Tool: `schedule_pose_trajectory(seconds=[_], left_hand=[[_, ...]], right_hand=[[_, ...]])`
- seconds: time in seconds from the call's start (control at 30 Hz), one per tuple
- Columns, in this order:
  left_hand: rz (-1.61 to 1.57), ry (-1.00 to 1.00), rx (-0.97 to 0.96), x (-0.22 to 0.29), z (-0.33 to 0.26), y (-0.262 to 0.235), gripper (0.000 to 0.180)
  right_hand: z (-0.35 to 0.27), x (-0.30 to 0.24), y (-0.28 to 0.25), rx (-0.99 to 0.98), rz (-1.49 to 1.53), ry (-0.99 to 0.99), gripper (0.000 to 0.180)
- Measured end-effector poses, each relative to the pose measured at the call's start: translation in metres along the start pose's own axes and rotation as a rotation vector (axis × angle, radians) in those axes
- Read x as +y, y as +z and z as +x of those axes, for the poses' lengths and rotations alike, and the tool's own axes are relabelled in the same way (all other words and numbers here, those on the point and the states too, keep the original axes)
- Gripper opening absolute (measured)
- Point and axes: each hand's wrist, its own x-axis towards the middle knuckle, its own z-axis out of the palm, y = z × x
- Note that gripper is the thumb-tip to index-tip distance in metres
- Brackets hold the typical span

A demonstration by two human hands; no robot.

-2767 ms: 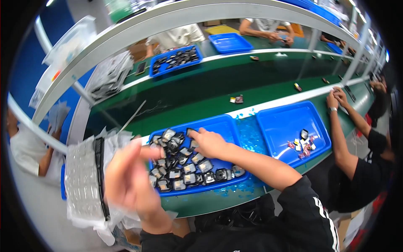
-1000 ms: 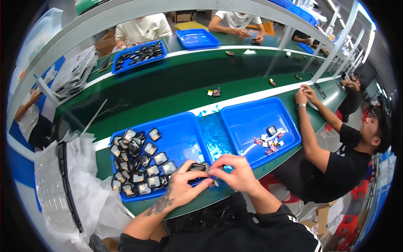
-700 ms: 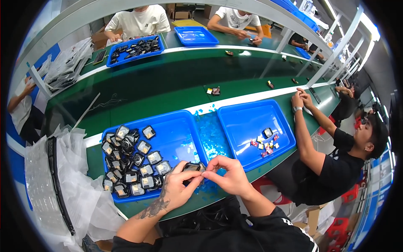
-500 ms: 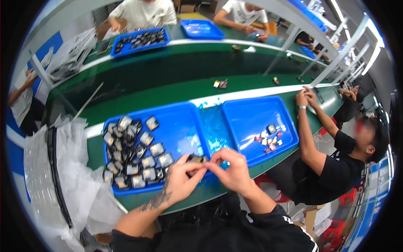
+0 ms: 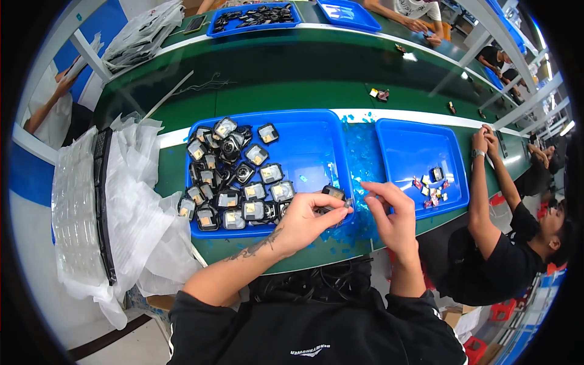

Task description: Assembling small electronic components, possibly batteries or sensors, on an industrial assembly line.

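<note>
My left hand [image 5: 304,222] pinches a small black square part [image 5: 334,193] over the front right corner of a blue tray [image 5: 304,137]. Several similar dark square parts [image 5: 234,176] lie in the left half of that tray. My right hand [image 5: 389,219] hovers just right of the part, thumb and forefinger pinched together near it, over a patch of blue film scraps [image 5: 362,161] on the green bench. Whether the right fingers hold a scrap of film is too small to tell.
A second blue tray [image 5: 420,149] with a few small parts sits to the right, where a person in black [image 5: 499,243] works. Clear plastic blister sheets and bags [image 5: 115,207] pile at the left. More blue trays [image 5: 255,15] and other people's hands are across the bench.
My right hand has drawn slightly away to the right from the part held in my left hand. The view has shifted, so the trays sit a little higher and further right.
</note>
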Motion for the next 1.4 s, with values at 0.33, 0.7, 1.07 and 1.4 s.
schedule_pose_trajectory(seconds=[0.33, 0.7, 1.07, 1.4], left_hand=[[0.055, -0.086, -0.079, 0.003, -0.010, -0.007, 0.014], [0.011, 0.065, -0.040, -0.004, -0.008, -0.004, 0.017], [-0.003, 0.267, 0.122, -0.005, 0.000, -0.005, 0.046], [-0.136, 0.275, 0.045, -0.007, -0.003, -0.004, 0.040]], right_hand=[[-0.014, 0.013, 0.026, -0.145, 0.834, -0.037, 0.015], [-0.012, -0.001, 0.019, -0.071, 0.753, -0.013, 0.014], [-0.018, 0.009, 0.012, 0.200, 0.806, 0.040, 0.015], [0.006, -0.030, 0.038, 0.146, 0.410, -0.076, 0.016]])
